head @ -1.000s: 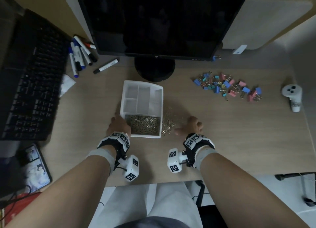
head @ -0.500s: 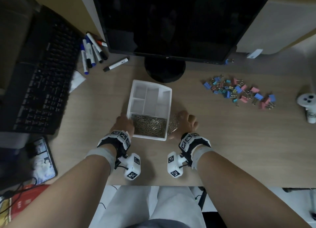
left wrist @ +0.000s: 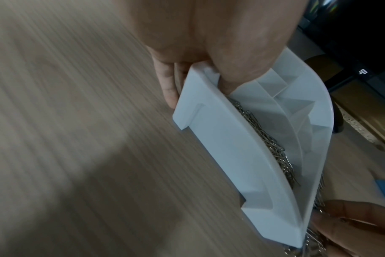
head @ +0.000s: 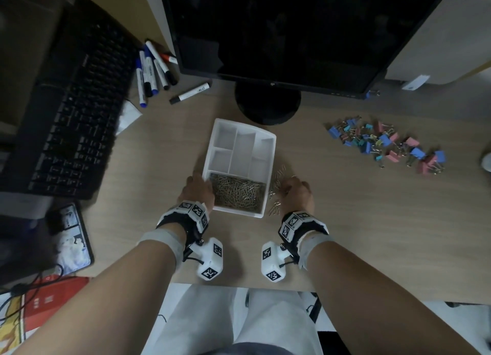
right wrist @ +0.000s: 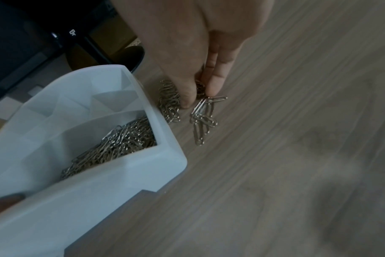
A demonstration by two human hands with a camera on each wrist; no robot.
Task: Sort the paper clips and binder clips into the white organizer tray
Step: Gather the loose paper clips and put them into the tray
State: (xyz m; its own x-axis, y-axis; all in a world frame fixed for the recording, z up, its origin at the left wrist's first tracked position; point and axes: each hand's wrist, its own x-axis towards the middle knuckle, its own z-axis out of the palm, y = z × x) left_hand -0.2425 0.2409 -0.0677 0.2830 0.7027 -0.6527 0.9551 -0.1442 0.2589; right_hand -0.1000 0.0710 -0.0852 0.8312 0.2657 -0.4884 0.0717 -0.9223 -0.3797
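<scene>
Two hands: left (left wrist: 209, 43) grips the tray (left wrist: 220, 147) corner; only the right wrist view shows the right (right wrist: 198, 52) pinching paper clips (right wrist: 203, 114).

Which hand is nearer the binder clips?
Right. The right hand is at the loose paper clips beside the tray, on the binder clips' side; the left hand grips the tray's far side.

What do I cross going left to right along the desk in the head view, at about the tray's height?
Black keyboard → left hand gripping the tray's left wall → white organizer tray → loose paper clips → right hand gathering them → pile of binder clips.
</scene>
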